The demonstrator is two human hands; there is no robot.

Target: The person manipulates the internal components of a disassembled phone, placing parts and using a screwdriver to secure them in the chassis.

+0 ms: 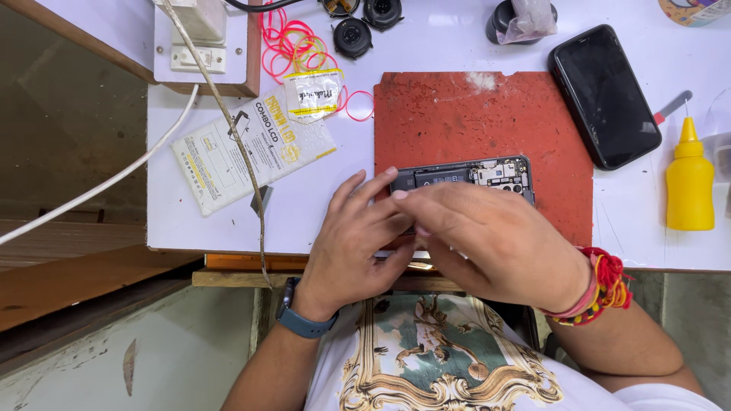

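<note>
An opened phone [487,174] with its back off, showing circuit board and battery, lies on a red work mat [472,114] near the table's front edge. My left hand [356,243] grips the phone's left end, fingers curled over its edge. My right hand [491,243] lies over the phone's lower half, fingertips pressed against the left side next to my left fingers. Most of the phone is hidden under both hands. A red thread band sits on my right wrist, a dark watch on my left.
A black phone [605,95] lies face up at right, next to a yellow squeeze bottle [689,186]. A white printed packet [251,148], pink rubber bands [293,42], a small plastic bag [314,93], round black parts [352,36] and a cable [228,122] lie at left and back.
</note>
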